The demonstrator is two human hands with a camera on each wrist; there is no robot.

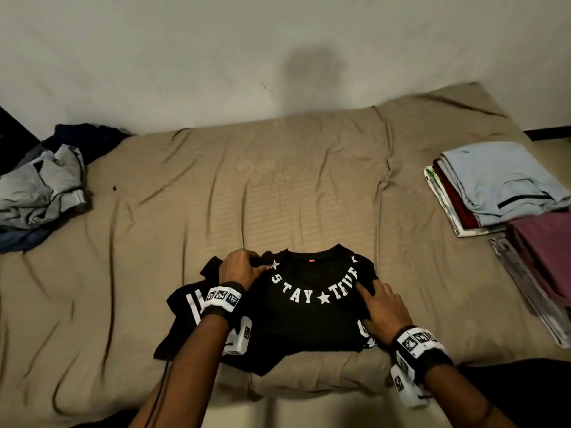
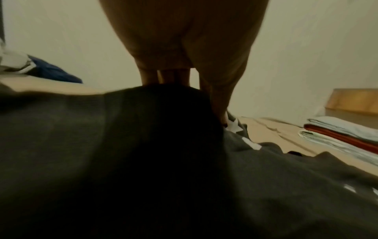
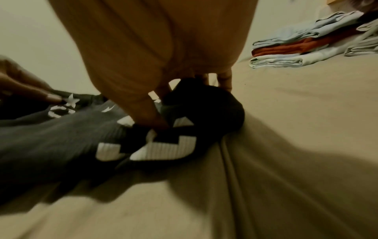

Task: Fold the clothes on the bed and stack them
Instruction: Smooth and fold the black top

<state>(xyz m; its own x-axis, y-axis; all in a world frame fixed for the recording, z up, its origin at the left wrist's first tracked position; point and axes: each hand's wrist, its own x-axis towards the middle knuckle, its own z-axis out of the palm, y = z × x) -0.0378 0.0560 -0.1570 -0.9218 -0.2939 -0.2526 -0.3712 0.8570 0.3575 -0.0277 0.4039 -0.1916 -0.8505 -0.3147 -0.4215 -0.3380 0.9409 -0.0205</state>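
Head view: a black shirt (image 1: 312,307) lies face up near the front edge of the bed (image 1: 216,186), its collar pointing away from the person and white letters and stars curving under the neckline. It is partly folded, with a white-striped sleeve spilling out to the left. The left hand (image 1: 239,268) sits at the left shoulder, fingers curled into a bunch of cloth. The right hand (image 1: 381,307) lies on the right shoulder with its forefinger stretched onto the lettering. To the left is an unfolded heap (image 1: 43,186) of grey and blue clothes. To the right are folded stacks (image 1: 500,186), a pale blue piece on top of the nearer-to-wall one and a maroon one beside it.

Left wrist view: the fingers (image 2: 163,76) sink behind a ridge of dark cloth, pressed close together; the thumb reaches down beside a white star. They seem to grip the fold, though the tips are hidden.

Right wrist view: the thumb presses down on the shirt's printed edge while the other fingers (image 3: 224,79) curl over a hump of black cloth, pinching it.

The shirt looks light, soft and limp, so it will sag and crease wherever it is unsupported. I judge the shoulder seams the best hold, both taken at once, and the loose left sleeve should be tucked in before the next fold.
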